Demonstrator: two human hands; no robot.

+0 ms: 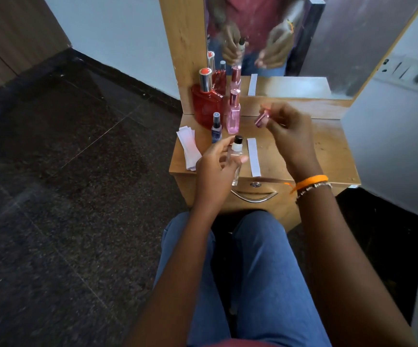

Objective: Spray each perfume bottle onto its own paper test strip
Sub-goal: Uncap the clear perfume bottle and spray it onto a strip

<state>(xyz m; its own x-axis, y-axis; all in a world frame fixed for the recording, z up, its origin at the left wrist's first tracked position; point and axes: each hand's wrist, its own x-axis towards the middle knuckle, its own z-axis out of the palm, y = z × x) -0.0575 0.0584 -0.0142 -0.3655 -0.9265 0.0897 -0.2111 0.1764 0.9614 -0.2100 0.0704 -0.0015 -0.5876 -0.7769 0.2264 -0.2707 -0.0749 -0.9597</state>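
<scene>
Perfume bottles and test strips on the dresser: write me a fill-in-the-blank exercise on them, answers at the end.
1. The left hand holds a clear bottle with a ____ nozzle.
2. The right hand holds a ____ cap.
3. The red bottle has a ____ collar.
4. A single test strip lies to the ____ of the clear bottle.

Answers: black; pink; silver; right

Readable text: none anywhere in the view.
Red perfume bottle (206, 106): no label or brand shows on its glass.
Pink perfume bottle (233, 116): plain, no lettering visible.
Small dark blue spray bottle (216, 128): something may be printed on it, too small and blurred to read.
Clear bottle (235, 151): no lettering can be made out.
Paper test strip (253, 157): blank white.
Stack of strips (188, 146): blank on the faces that show.
Wall switch panel (408, 73): blurred, no marks legible.
</scene>
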